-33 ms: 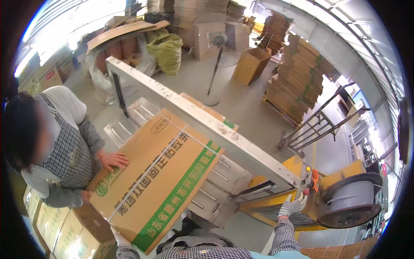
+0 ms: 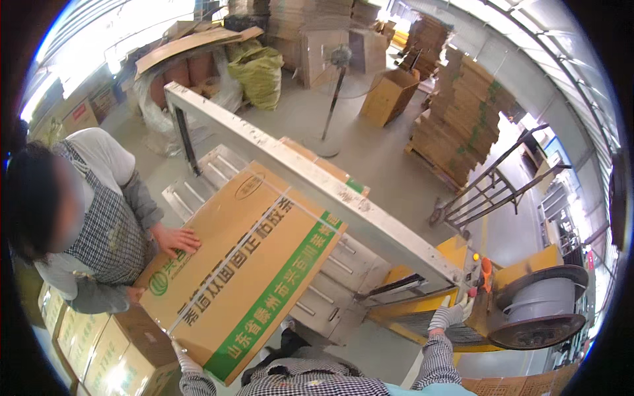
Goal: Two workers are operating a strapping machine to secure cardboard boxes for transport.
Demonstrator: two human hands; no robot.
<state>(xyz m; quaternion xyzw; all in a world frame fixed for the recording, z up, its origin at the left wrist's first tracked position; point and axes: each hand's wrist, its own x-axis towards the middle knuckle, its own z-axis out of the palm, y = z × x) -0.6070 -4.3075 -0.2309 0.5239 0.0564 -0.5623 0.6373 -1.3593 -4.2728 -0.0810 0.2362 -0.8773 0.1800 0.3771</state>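
Observation:
A large cardboard box (image 2: 231, 264) with a green band and dark print lies tilted across the strapping machine's roller table (image 2: 330, 284). A pale strap (image 2: 228, 257) runs lengthwise over its top. My left hand (image 2: 188, 362), in a light glove, grips the box's near-left edge; its fingers are partly hidden. My right hand (image 2: 450, 314), in a striped white glove, is at the machine's control panel beside a red button (image 2: 471, 292), fingers apart, holding nothing. Across the box, a co-worker's hand (image 2: 177, 240) lies flat on top, and their other hand (image 2: 135, 294) is at its left edge.
The machine's white metal arch (image 2: 297, 175) spans beyond the box. A strap reel (image 2: 541, 303) stands right of the panel. Stacked cartons (image 2: 99, 336) sit at lower left. Farther off are a stand fan (image 2: 335, 92), a hand truck (image 2: 495, 188) and piled flat cardboard (image 2: 459, 119).
The view has shifted slightly. Both of my hands, the box and the co-worker's hands keep nearly the same places.

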